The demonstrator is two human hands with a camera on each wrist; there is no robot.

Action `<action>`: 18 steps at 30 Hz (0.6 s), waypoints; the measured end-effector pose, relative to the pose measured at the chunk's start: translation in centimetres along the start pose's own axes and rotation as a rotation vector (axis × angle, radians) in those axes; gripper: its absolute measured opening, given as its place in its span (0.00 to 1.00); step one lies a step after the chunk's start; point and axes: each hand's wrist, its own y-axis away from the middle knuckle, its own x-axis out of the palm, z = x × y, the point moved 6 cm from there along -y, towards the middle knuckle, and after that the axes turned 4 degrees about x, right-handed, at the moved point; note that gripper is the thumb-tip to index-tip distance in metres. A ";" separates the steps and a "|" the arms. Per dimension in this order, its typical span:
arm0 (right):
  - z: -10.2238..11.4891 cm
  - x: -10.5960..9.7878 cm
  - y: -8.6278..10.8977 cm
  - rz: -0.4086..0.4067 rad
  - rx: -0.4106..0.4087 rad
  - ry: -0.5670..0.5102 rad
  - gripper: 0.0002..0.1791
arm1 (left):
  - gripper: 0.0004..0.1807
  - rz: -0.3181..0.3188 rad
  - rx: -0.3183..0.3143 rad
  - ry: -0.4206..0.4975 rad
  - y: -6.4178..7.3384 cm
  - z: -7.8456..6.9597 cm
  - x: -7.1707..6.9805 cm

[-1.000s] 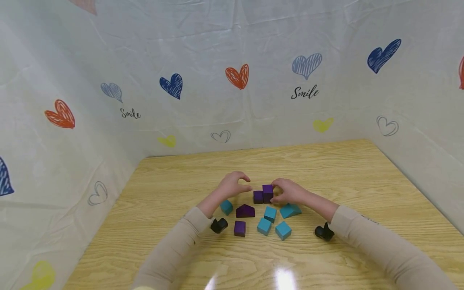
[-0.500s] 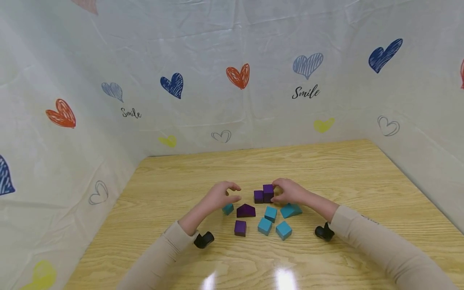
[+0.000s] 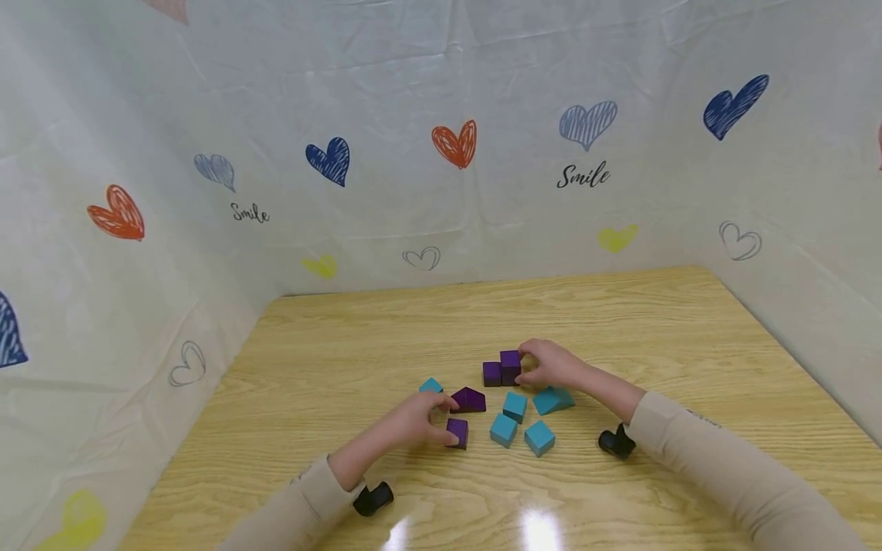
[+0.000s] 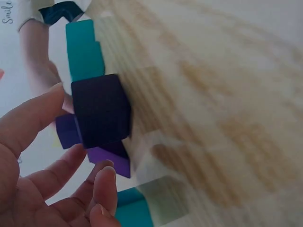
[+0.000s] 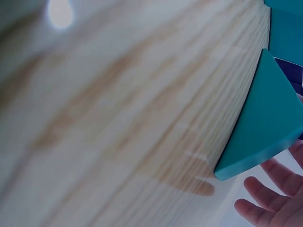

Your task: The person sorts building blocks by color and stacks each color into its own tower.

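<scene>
In the head view my left hand [image 3: 413,421] reaches over a purple cube [image 3: 456,430], thumb and fingers spread. The left wrist view has this cube [image 4: 102,111] in front of the parted thumb and fingers. A purple roof-shaped block [image 3: 468,399] lies just behind it. Farther back, my right hand [image 3: 551,363] holds a taller purple block [image 3: 511,369] by its right side, between thumb and forefinger. Against that block's left side stands a small purple cube [image 3: 491,374]. The right wrist view shows loosely bent fingers [image 5: 265,198] behind a teal wedge [image 5: 265,118], which hides the grip.
Several teal cubes [image 3: 503,430] lie between the hands, in front of the purple pair. The teal wedge sits under my right wrist. One teal cube [image 3: 431,385] is partly behind my left hand. A printed sheet [image 3: 510,214] borders the wooden table [image 3: 620,306].
My left hand has drawn away from the purple pair, first leftward, then toward me and down to the near purple cube. The right hand keeps its place at the taller block.
</scene>
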 end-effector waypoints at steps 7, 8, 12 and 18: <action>-0.1 0.0 -0.1 -0.001 0.001 0.001 0.17 | 0.24 0.009 0.015 -0.013 0.3 0.6 1.0; -0.1 0.0 -0.1 0.000 0.000 -0.001 0.17 | 0.24 0.006 0.015 -0.012 0.3 0.6 1.1; -0.1 0.1 -0.1 0.004 0.004 -0.007 0.16 | 0.22 -0.012 0.009 -0.007 0.3 0.7 1.2; -0.2 0.2 -0.2 0.007 0.016 -0.013 0.16 | 0.19 -0.050 0.005 -0.012 0.3 0.4 1.1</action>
